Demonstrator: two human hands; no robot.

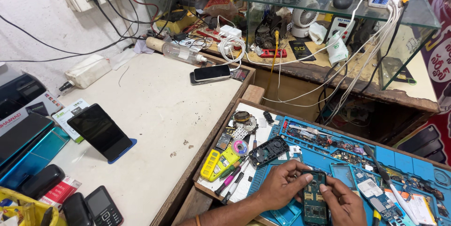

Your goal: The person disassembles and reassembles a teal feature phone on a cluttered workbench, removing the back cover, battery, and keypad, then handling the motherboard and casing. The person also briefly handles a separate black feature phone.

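Below, in the head view, both hands met over a blue repair mat (404, 160) that lay in a shallow wooden tray. The left hand (281, 184) and the right hand (345, 202) together held an opened phone body (314, 193), its green circuit board showing, just above the mat's near edge. The left hand's fingers (300, 167) curled closed around the phone's top and left side. The right hand's fingers (329, 184) pinched its right edge.

Just beyond the phone on the mat lay a black phone cover (268, 151). Left of the mat, inside the tray, sat a yellow tool (218, 164) and several screwdrivers (230, 181). Right of the phone, on the mat, lay a white-handled tool (399, 200) among small boards and parts.

Far left of the mat, on the pale tabletop (159, 113), a dark smartphone (99, 132) leaned on a blue stand. A second smartphone (211, 73) lay farther back, near a clear bottle (181, 53). Behind the mat, white cables (338, 80) hung from a glass shelf (413, 17).
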